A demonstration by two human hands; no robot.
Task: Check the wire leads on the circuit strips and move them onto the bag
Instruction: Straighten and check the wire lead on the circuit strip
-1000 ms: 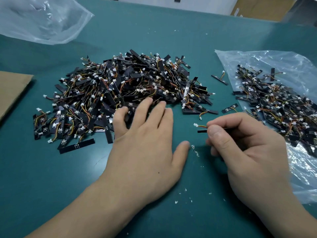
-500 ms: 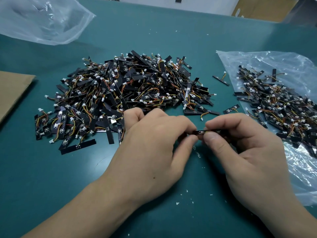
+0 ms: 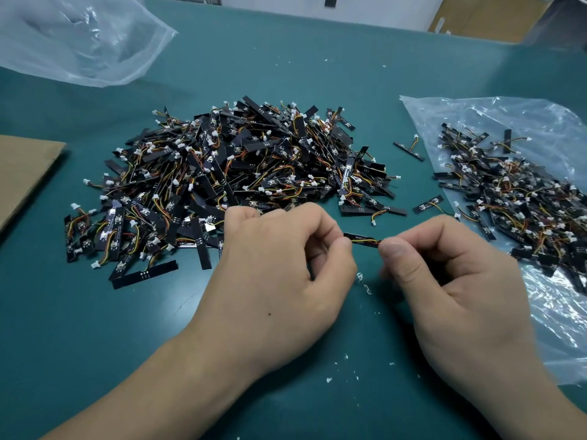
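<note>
A big heap of black circuit strips with orange and yellow wire leads and white connectors lies in the middle of the green table. One strip is held just above the table in front of the heap. My left hand pinches its left end and my right hand pinches its right end. To the right, a clear plastic bag lies flat and carries a smaller pile of strips.
Three loose strips lie between the heap and the bag. Another crumpled clear bag sits at the back left. A brown cardboard sheet lies at the left edge. Small white crumbs dot the table near my hands.
My left hand left the heap's edge, curled and took the free end of the strip that my right hand held. Both hands now hold it a little farther apart.
</note>
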